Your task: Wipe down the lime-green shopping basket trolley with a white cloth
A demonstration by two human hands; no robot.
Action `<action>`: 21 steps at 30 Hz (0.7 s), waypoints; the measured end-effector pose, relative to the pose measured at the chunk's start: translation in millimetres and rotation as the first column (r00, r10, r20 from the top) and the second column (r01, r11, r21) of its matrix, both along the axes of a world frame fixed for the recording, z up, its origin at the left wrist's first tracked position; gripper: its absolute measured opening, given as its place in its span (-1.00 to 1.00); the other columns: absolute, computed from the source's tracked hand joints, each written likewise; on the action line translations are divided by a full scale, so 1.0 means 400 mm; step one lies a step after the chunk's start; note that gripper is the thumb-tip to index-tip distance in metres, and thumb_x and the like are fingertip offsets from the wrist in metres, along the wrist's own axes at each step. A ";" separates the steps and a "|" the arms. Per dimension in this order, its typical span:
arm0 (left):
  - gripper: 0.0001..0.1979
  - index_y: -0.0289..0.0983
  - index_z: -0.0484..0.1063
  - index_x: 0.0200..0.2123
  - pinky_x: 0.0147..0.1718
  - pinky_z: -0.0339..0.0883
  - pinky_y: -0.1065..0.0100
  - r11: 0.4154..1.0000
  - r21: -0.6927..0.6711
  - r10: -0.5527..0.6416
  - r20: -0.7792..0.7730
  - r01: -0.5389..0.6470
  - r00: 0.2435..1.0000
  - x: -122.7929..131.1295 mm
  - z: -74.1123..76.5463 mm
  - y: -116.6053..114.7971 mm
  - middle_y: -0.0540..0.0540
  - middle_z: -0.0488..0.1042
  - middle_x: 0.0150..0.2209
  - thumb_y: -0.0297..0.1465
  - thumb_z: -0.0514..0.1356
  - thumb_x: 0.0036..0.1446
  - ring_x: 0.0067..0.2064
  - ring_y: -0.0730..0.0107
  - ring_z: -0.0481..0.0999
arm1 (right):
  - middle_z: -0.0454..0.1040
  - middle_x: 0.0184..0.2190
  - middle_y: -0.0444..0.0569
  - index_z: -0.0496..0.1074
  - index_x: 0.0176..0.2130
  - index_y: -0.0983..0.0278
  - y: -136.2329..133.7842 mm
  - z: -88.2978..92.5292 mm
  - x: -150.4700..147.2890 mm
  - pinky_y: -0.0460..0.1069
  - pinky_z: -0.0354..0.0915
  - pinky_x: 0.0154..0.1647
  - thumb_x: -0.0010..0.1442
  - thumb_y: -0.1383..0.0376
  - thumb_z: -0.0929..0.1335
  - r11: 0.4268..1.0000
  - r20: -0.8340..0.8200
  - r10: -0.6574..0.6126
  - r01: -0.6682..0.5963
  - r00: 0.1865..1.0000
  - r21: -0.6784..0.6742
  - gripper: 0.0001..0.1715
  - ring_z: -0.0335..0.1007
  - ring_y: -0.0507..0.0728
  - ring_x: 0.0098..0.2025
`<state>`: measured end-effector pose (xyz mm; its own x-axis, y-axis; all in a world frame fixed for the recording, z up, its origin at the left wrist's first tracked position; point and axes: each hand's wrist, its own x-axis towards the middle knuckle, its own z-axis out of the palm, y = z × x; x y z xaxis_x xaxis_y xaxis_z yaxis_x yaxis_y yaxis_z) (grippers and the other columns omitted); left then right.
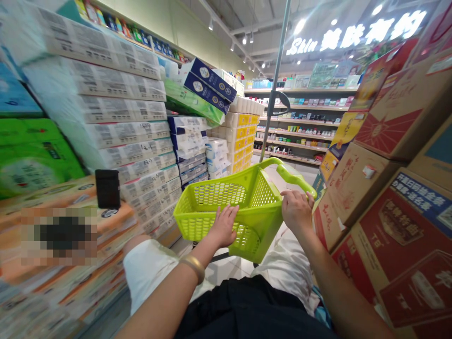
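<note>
A lime-green plastic shopping cart (208, 226) with perforated walls stands right in front of my body, turned sideways. My left hand (224, 226) grips its near rim, fingers over the top edge and thumb on the outer side. At the cart's right end, my right hand (296, 210) is closed around the edge just below the green push handle (294, 176). A slanted partition (266, 190) divides the basket near that end. Part of the cart's dark lower frame shows beneath the basket.
Wrapped paper packs (123, 108) are piled high on the left. A small black device (108, 188) sits on orange packs (123, 219). Printed cartons (367, 179) rise close on my right. A grey pole (275, 80) stands behind the cart, before stocked shelves (300, 120).
</note>
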<state>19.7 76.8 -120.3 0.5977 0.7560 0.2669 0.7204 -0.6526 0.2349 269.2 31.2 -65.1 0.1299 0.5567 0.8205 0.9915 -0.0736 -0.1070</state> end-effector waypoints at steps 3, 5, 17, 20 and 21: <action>-0.18 -0.35 -0.03 0.30 0.31 -0.23 -0.16 1.000 0.020 0.021 -0.036 -0.021 0.999 0.001 0.002 0.013 -0.34 0.20 0.25 -0.50 0.12 -0.08 0.34 0.00 0.06 | 0.51 -0.32 0.00 0.50 -0.26 0.24 -0.007 -0.003 -0.013 0.14 -0.14 0.20 0.22 0.37 0.23 1.000 0.020 0.011 -0.011 1.000 -0.002 -0.74 0.30 0.20 -0.21; -0.19 -0.39 -0.02 0.29 0.32 -0.24 -0.13 0.999 0.036 0.042 -0.066 -0.040 0.997 0.000 0.004 0.018 -0.35 0.21 0.23 -0.50 0.12 -0.08 0.33 -0.01 0.07 | 0.51 -0.31 -0.01 0.50 -0.24 0.24 -0.013 -0.007 -0.028 0.14 -0.14 0.20 0.23 0.37 0.22 1.000 0.024 0.019 -0.019 1.000 -0.013 -0.74 0.30 0.19 -0.21; -0.26 -0.51 0.03 0.24 0.27 -0.07 -0.12 0.967 0.033 0.256 -0.040 -0.254 0.966 -0.019 0.039 0.042 -0.49 0.13 0.26 -0.52 0.11 -0.06 0.35 -0.17 0.00 | 0.52 -0.24 -0.03 0.45 -0.14 0.22 -0.029 0.003 -0.157 0.09 -0.13 0.22 0.27 0.41 0.23 0.985 0.052 0.151 -0.146 0.987 -0.095 -0.75 0.36 0.16 -0.13; -0.25 -0.49 -0.02 0.27 0.28 -0.02 -0.09 0.989 0.087 0.108 0.135 -0.120 0.985 0.032 0.080 0.012 -0.48 0.06 0.29 -0.54 0.08 -0.04 0.35 -0.09 0.01 | 0.54 -0.23 -0.04 0.42 -0.09 0.24 -0.037 0.016 -0.179 0.09 -0.16 0.25 0.29 0.39 0.23 0.975 0.055 0.190 -0.183 0.980 -0.124 -0.75 0.40 0.14 -0.14; -0.22 -0.43 -0.06 0.29 0.29 -0.03 -0.09 0.992 0.118 0.012 0.198 -0.036 0.980 0.053 0.093 -0.002 -0.41 0.05 0.31 -0.55 0.07 -0.03 0.36 -0.03 -0.01 | 0.55 -0.24 -0.05 0.42 -0.09 0.23 -0.042 0.021 -0.182 0.11 -0.19 0.26 0.30 0.38 0.23 0.973 0.046 0.200 -0.193 0.979 -0.129 -0.75 0.41 0.13 -0.15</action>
<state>40.8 76.2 -83.1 0.5065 0.7248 0.4671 0.6841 -0.6675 0.2940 196.2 14.4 -56.6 -0.0380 0.6635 0.7472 0.9922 0.1142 -0.0509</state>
